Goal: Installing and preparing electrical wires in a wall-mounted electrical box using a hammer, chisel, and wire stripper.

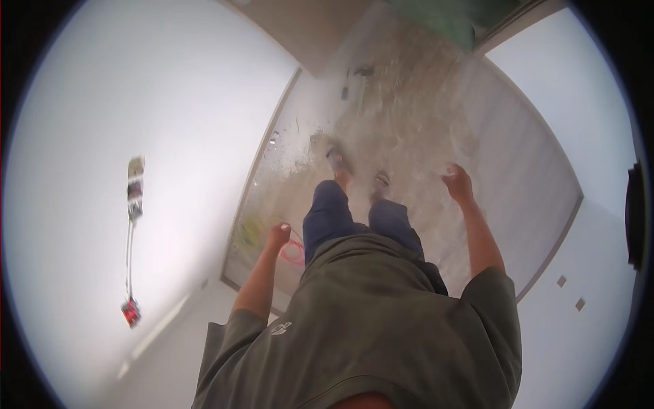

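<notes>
My left hand point(278, 236) hangs at my left side with its fingers curled in. A small pale spot shows at the fingers, too blurred to name. Nearest to it, a pink-red coil of wire point(292, 253) and a yellow-green coil point(249, 233) lie on the floor. Out to my right, my right hand point(458, 184) is held away from the body, also curled, with a small whitish patch at its fingertips. Whether either hand grips anything is hidden. On the floor ahead of my feet lie a hammer point(363, 72) and a slim dark-handled tool point(345, 88).
Dust and pale rubble point(293, 151) litter the floor by the left wall point(170, 102). From an opened box point(135, 187) in that wall, wires run to a red part point(131, 312). A green sheet point(436, 20) lies beyond the doorway. Small square plates point(580, 305) mark the right wall.
</notes>
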### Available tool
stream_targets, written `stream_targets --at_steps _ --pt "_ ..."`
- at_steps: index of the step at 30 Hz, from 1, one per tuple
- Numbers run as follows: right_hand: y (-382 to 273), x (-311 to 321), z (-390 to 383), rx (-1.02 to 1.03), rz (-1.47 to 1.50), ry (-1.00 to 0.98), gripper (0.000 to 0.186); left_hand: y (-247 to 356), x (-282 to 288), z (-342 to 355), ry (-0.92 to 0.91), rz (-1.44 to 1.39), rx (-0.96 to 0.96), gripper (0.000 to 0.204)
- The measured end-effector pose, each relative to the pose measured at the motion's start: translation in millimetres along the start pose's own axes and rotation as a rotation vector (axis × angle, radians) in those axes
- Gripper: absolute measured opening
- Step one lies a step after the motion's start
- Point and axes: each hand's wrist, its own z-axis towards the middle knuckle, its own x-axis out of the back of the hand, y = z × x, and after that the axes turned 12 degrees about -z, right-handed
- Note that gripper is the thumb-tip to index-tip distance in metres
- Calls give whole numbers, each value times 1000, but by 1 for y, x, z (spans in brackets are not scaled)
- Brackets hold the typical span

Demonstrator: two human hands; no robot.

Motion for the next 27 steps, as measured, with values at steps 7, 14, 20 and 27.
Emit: stream_targets --at_steps 7,14,20,27 --pt "-33 8 137 -146 -28 86 25 186 -9 193 -246 214 -392 21" --pt "-56 -159 347 -242 -106 -266 43 266 -53 406 -280 -199 -103 24" --pt "-64 -295 502 -197 -118 -449 42 330 -179 571 -282 -153 -202 25" --pt "-82 -384 575 -395 -149 -502 57 340 -284 691 -97 92 -180 54"
